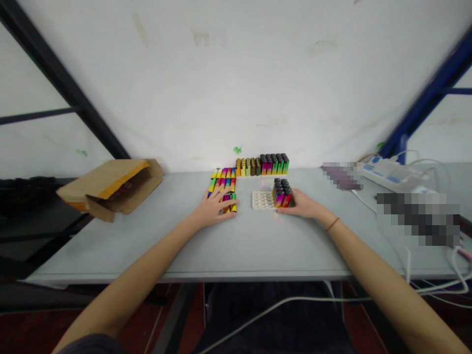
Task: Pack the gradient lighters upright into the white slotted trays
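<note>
My left hand rests with spread fingers on several colourful lighters lying in rows on the table; part of the nearest row is hidden under it. A white holder with round holes stands to the right of these, its left part bare. Black-topped lighters in pink, purple and red stand upright in its right part. Around that right end my right hand is wrapped, thumb at the front and fingers behind.
Against the wall stand upright yellow and brown lighters beside black-topped purple and green ones. An open cardboard box lies at the left. A power strip, white cables and blurred-out items occupy the right of the grey table.
</note>
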A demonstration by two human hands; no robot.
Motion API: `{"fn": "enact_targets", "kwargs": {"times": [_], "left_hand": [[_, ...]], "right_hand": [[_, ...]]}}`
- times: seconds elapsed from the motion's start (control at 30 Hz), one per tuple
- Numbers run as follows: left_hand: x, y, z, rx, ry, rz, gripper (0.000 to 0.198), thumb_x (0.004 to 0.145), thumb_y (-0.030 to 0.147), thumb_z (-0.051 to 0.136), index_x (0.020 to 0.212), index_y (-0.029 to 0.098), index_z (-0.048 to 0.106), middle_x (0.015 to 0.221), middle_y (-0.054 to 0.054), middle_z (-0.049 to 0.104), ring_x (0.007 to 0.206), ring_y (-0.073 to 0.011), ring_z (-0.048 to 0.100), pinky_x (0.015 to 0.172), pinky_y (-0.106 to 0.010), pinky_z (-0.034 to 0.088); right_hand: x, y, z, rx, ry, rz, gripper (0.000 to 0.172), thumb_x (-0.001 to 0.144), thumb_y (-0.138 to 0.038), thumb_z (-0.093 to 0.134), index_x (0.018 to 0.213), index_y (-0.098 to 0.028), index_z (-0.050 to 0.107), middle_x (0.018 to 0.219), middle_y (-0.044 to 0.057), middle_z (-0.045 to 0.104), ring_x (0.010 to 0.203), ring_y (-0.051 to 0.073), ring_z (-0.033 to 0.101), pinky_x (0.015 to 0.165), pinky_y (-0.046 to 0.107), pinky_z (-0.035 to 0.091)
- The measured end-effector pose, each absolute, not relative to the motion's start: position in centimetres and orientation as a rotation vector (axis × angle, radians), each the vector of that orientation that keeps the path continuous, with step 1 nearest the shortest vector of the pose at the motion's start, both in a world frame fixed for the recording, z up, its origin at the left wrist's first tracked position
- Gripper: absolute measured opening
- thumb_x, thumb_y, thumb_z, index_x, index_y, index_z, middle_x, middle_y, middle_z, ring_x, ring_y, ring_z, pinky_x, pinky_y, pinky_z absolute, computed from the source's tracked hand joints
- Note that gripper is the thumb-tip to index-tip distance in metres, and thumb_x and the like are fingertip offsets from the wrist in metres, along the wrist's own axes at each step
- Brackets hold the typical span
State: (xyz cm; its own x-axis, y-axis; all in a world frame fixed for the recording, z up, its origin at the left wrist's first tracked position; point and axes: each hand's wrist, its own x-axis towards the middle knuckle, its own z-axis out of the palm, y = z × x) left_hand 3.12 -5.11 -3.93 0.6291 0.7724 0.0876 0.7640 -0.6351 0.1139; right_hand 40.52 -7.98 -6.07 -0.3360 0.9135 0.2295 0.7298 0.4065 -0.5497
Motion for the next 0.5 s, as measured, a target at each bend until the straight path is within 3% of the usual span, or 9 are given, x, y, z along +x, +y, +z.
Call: {"fn": "enact_targets", "kwargs": {"times": [0.17,0.37,0.5], "left_hand": [[2.8,-3.9,-3.8,2.781,1.345,0.162,0.051,0.095,0.058,0.065,0.144,0.043,0.065,0.171,-0.007,0.037,0.159,-0.0392,0.028,0.123,-0.073,0.020],[2.3,-2.5,-4.0,2.820,1.251,0.290,0.052,0.088,0.052,0.076,0.137,0.037,0.071,0.162,-0.010,0.050,0.155,-0.0354,0.037,0.127,-0.060,0.026],[1.9,-1.9,-4.6,2.800,1.187,0.341,0.054,0.085,0.054,0.077,0.135,0.034,0.073,0.160,-0.010,0.052,0.153,-0.0347,0.040,0.128,-0.057,0.027]], "right_hand": [[40.5,-8.0,-6.0,-1.411,-2.182,0.466,0.049,0.079,-0.056,0.080,0.104,-0.018,0.063,0.093,0.009,0.069,0.081,0.027,0.062,0.076,0.042,0.055],[40.5,-8.0,-6.1,-1.424,-2.175,0.455,0.051,0.078,-0.056,0.080,0.106,-0.017,0.063,0.097,0.010,0.070,0.083,0.028,0.063,0.078,0.042,0.055],[40.5,-8.0,-6.1,-1.417,-2.162,0.456,0.051,0.078,-0.055,0.081,0.107,-0.017,0.064,0.096,0.010,0.072,0.083,0.028,0.063,0.077,0.043,0.055]]}}
